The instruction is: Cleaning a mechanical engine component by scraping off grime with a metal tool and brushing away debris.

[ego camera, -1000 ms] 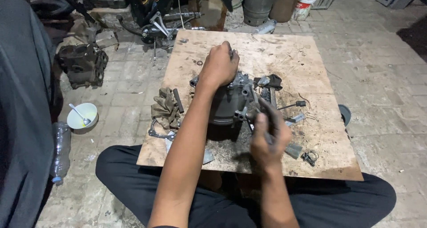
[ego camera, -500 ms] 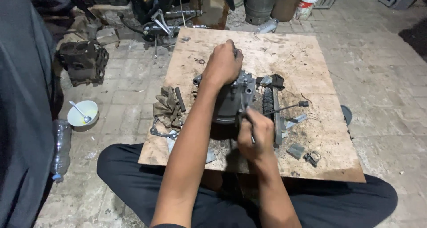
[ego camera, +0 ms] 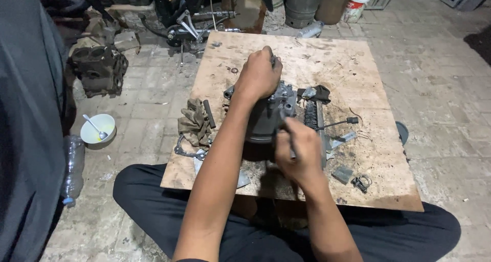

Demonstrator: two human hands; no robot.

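Here's the surface (ego camera: 327,52), a stained plywood board low over the person's crossed legs, filling the middle of the frame, with grey paving bricks (ego camera: 440,78) all around it. Upper left of the frame, a dark engine block (ego camera: 98,69) sits on the floor, and below it a white bowl with a spoon (ego camera: 98,129) and a clear plastic bottle (ego camera: 72,169) lying flat. Along the top edge there's a tangle of motorcycle parts (ego camera: 194,21), a grey gas cylinder (ego camera: 304,4) and a white bucket (ego camera: 357,4).

Dead centre of the board stands the grey metal engine part (ego camera: 266,120). The left hand (ego camera: 260,76) is clamped over its top, fingers curled tight around it. The right hand (ego camera: 300,150), just below centre, is closed in a fist around a slim tool (ego camera: 287,131), possibly a screwdriver, hard to say from here, with its tip up against the part's near side.

Left of the part, a crumpled work glove (ego camera: 194,123). To the right, a black rag (ego camera: 318,93), a long toothed metal piece (ego camera: 313,118) and a black-handled rod (ego camera: 337,123).

Compared with half a second ago, the left hand hasn't budged from the top of the part, while the right hand has dropped slightly lower and further right, grip unchanged.
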